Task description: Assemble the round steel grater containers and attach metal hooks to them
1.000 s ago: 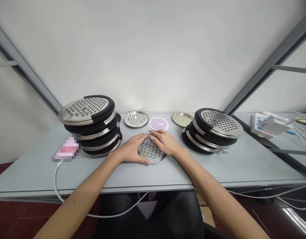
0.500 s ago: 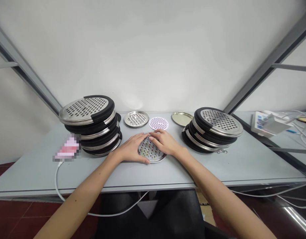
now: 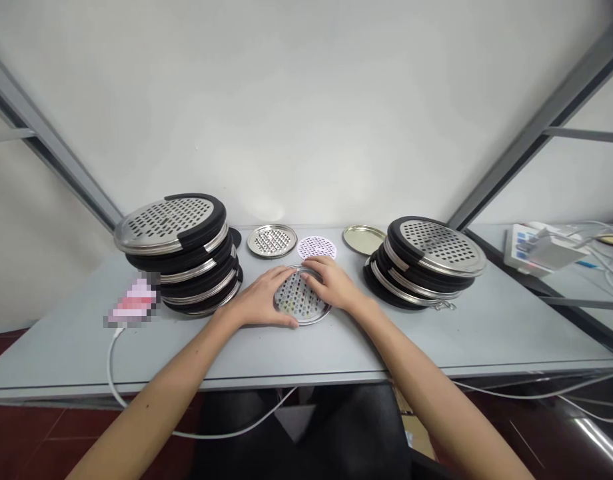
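A round metal disc (image 3: 301, 299) with a raised rim and rows of holes lies on the grey table near its front middle; yellowish and grey specks show in it. My left hand (image 3: 266, 298) curves round its left side, thumb at the near edge and fingers at the far left rim. My right hand (image 3: 333, 283) rests on its far right rim with the fingers bent over it. Behind lie a perforated metal disc (image 3: 272, 241), a white perforated sheet (image 3: 317, 248) and a plain shallow metal lid (image 3: 364, 239).
Tall stacks of black-edged metal discs stand at left (image 3: 171, 223) and right (image 3: 439, 247). A blurred pink item (image 3: 134, 303) with a white cable (image 3: 110, 367) lies at the left. A power strip (image 3: 526, 247) with cables sits far right. The table's front edge (image 3: 336, 379) is near.
The view has shifted very slightly. Both hands keep their places around the disc, and the small dark specks in its holes now look paler.
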{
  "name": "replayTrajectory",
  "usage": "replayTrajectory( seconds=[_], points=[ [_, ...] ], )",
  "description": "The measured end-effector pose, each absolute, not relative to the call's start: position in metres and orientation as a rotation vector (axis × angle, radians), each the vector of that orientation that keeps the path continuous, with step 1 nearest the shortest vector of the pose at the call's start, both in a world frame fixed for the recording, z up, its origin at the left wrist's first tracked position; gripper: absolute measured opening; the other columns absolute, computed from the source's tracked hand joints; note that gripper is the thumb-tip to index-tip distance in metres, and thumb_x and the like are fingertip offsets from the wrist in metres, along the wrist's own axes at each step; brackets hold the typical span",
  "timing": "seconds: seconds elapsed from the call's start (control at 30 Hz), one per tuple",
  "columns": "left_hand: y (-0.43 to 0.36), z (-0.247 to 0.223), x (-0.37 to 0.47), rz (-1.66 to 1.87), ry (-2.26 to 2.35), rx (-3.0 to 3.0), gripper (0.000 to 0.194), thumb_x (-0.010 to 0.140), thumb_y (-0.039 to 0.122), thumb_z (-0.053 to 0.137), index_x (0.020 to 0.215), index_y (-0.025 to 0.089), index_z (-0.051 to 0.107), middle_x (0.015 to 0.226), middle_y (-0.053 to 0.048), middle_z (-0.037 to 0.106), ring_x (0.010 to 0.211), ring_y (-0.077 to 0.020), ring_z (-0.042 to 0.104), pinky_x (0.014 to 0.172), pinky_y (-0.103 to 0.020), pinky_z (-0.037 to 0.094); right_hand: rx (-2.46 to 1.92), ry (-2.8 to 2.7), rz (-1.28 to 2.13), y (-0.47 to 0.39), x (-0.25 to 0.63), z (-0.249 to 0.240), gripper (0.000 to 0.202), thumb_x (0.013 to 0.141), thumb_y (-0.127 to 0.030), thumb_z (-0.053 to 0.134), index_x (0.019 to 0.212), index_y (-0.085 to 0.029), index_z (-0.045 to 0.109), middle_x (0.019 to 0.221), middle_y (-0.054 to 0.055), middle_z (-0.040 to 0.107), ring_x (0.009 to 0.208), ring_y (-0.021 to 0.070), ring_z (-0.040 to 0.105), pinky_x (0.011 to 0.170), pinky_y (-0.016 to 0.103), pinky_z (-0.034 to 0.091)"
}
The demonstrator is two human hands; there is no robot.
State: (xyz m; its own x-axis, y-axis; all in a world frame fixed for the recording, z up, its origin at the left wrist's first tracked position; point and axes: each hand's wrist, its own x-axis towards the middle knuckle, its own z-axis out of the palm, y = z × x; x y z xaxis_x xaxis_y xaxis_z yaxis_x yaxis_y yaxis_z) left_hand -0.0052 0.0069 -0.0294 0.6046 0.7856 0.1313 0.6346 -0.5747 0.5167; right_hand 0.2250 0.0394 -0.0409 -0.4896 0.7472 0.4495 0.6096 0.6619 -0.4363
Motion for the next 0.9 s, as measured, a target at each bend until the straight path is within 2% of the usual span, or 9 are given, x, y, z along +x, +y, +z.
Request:
replayTrajectory(
  seconds=[0.3, 0.9],
  points=[
    [0.011, -0.035, -0.005, 0.637, 1.269, 2.425, 0.081, 0.078, 0.056, 0.068, 0.145, 0.022, 0.037, 0.147, -0.013, 0.042, 0.137, -0.0317, 0.037, 0.114, -0.049, 0.032, -1.204, -2.281, 0.282, 0.044, 0.232, -0.039, 0.032, 0.093, -0.032, 0.051, 0.113, -0.012, 0.066, 0.109, 0.014, 0.068, 0.108, 0.0252, 0.059, 0.098, 0.038, 0.042],
    [0.013, -0.039, -0.009, 0.634, 1.285, 2.430, 0.079, 0.077, 0.058, 0.068, 0.142, 0.022, 0.043, 0.145, -0.012, 0.046, 0.136, -0.0311, 0.040, 0.113, -0.048, 0.034, -1.145, -2.324, 0.326, 0.047, 0.236, -0.038, 0.032, 0.092, -0.030, 0.052, 0.113, -0.012, 0.066, 0.111, 0.014, 0.070, 0.107, 0.0263, 0.060, 0.098, 0.039, 0.042]
  ],
)
